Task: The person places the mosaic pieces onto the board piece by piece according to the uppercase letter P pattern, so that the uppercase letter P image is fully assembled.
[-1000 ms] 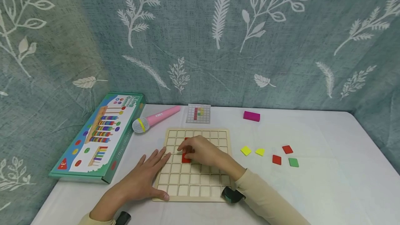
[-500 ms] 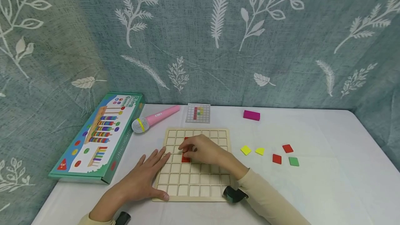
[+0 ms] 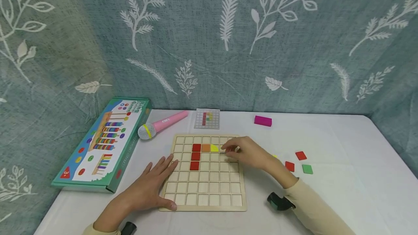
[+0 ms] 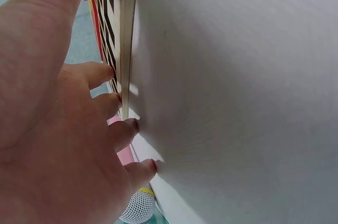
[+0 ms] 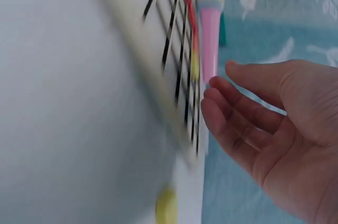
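Observation:
My left hand (image 3: 147,186) rests with spread fingers along the left edge of the wooden grid board (image 3: 202,208), its thumb at the near left corner. In the grid, three red square tiles (image 3: 195,156) stand in a column. An orange square tile (image 3: 206,148) and a yellow tile with one rounded side (image 3: 214,148) continue the top red one's row. Over the board's right side hovers my right hand (image 3: 249,153), fingers loosely bent. In the right wrist view, thumb and fingertips are apart with nothing between them.
Right of the board lie two loose red tiles (image 3: 289,166), a green tile (image 3: 307,169) and a yellow piece (image 3: 275,156) mostly hidden by my hand. Behind are a pattern card (image 3: 207,119), a pink microphone (image 3: 166,121) and a magenta block (image 3: 262,121). A game box (image 3: 101,144) lies left.
My right hand has moved right from the red tiles toward the board's right edge, uncovering the red column and the orange and yellow tiles. My left hand stays in place.

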Motion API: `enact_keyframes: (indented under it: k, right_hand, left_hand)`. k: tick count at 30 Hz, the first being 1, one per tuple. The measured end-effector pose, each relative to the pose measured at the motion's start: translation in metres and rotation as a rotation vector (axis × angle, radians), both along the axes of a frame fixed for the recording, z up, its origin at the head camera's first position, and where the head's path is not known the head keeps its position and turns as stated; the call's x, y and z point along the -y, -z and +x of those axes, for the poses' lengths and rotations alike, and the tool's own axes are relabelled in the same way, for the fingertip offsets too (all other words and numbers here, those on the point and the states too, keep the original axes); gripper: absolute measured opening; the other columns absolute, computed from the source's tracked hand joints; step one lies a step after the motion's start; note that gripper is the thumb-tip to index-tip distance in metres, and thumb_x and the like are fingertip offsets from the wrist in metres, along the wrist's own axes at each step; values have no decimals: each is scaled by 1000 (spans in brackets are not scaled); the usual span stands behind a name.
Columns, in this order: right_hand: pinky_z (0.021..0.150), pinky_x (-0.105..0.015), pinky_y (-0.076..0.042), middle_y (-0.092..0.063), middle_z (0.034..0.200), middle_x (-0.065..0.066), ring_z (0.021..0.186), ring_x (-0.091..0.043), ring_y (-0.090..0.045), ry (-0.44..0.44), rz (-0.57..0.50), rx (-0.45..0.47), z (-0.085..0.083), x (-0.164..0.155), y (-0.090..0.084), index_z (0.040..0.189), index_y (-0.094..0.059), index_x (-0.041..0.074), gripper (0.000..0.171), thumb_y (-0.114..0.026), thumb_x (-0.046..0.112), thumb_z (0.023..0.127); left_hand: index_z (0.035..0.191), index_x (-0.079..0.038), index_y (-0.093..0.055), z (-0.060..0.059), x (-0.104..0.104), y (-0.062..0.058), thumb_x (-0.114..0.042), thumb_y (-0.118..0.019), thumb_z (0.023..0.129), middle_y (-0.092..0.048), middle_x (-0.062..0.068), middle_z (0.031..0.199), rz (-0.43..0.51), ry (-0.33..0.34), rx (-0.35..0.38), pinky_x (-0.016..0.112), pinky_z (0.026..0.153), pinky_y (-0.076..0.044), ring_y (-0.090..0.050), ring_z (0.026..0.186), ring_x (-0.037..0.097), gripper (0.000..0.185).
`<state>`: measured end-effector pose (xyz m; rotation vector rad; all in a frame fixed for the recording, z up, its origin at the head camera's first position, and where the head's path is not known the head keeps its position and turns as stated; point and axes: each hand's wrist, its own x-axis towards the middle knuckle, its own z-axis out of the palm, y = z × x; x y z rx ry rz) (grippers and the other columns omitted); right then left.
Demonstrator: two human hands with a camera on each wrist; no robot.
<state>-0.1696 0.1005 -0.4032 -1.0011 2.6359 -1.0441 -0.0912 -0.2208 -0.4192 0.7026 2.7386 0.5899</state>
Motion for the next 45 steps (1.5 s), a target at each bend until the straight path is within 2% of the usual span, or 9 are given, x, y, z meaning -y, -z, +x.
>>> enact_keyframes:
  k: [6, 13, 20, 23, 29, 35, 45]
  right_hand:
    - [71, -23, -51, -64, 90, 2, 81, -8, -56, 89, 45, -20, 0, -45, 2, 103, -66, 5, 19, -62, 8, 84]
    - [71, -25, -51, -65, 95, -1, 85, -12, -57, 165, 101, -21, 8, -89, 2, 105, -65, 4, 22, -62, 6, 84]
    - [74, -29, -52, -64, 101, -3, 90, -16, -58, 223, 171, 22, 20, -123, 0, 108, -64, 4, 32, -69, 7, 77]
    - [71, -27, -52, -64, 101, -4, 88, -17, -58, 235, 204, 36, 24, -133, 1, 109, -63, 5, 36, -72, 6, 74]
    - [60, -20, -45, -63, 93, 0, 73, -11, -50, 274, 235, 48, 35, -147, 1, 109, -63, 5, 40, -74, 8, 71]
    - [61, -20, -45, -62, 82, 8, 72, -6, -50, 254, 222, 26, 41, -148, 0, 107, -63, 5, 37, -73, 7, 72]
    - [64, -21, -49, -59, 77, 9, 73, -6, -54, 209, 201, 17, 43, -144, -2, 106, -63, 2, 36, -72, -1, 71]
  left_hand:
    - [146, -14, -17, 0, 0, 0, -68, -65, 57, -7, 8, 151, 1, -6, 13, 53, 108, -3, -6, 137, 31, 114]
    - [145, -13, -17, 0, 0, 0, -67, -66, 57, -7, 8, 151, 11, -14, 27, 54, 107, -3, -5, 137, 33, 115]
    - [145, -13, -17, 2, 0, 0, -68, -65, 58, -7, 8, 151, 16, -7, 8, 53, 107, -3, -6, 137, 30, 114]
    - [145, -13, -18, 3, 1, -1, -68, -65, 57, -7, 8, 151, 15, -10, 9, 53, 107, -3, -6, 137, 31, 114]
    - [145, -14, -18, 3, 0, 0, -68, -64, 57, -9, 10, 151, 28, -7, 10, 55, 107, -5, -7, 136, 37, 113]
    - [145, -13, -18, 3, -1, -1, -69, -64, 58, -8, 8, 151, 24, 0, 3, 55, 107, -4, -7, 137, 33, 114]
    - [145, -13, -18, 2, -1, -2, -68, -65, 57, -8, 9, 151, 14, -4, 14, 55, 107, -5, -6, 137, 34, 114]
